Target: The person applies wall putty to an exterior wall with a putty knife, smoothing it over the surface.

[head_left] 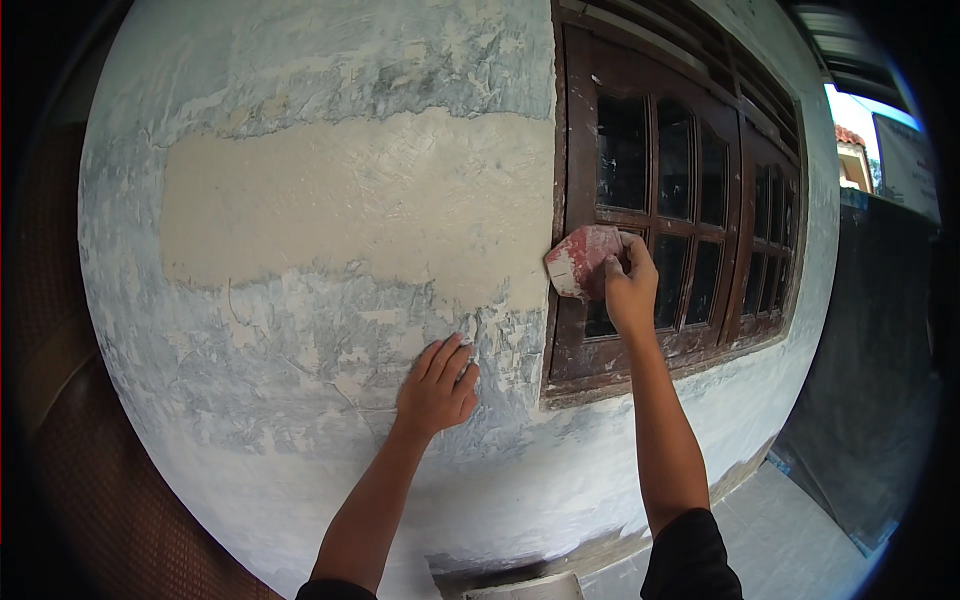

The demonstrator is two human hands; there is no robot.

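My right hand grips a red putty scraper smeared with pale filler. The scraper is held in front of the window frame's left side, close to the edge of the wall; whether it touches is hard to tell. Lower and to the left, my left hand rests on the wall with fingers stretched out, holding nothing. Above it a broad cream band of filler covers the patchy grey and white wall, reaching right up to the window frame.
A dark brown wooden window with small glass panes fills the wall's right side. Below, a pale ledge and tiled floor show. A dark sheet hangs at far right; brown woven material lies at lower left.
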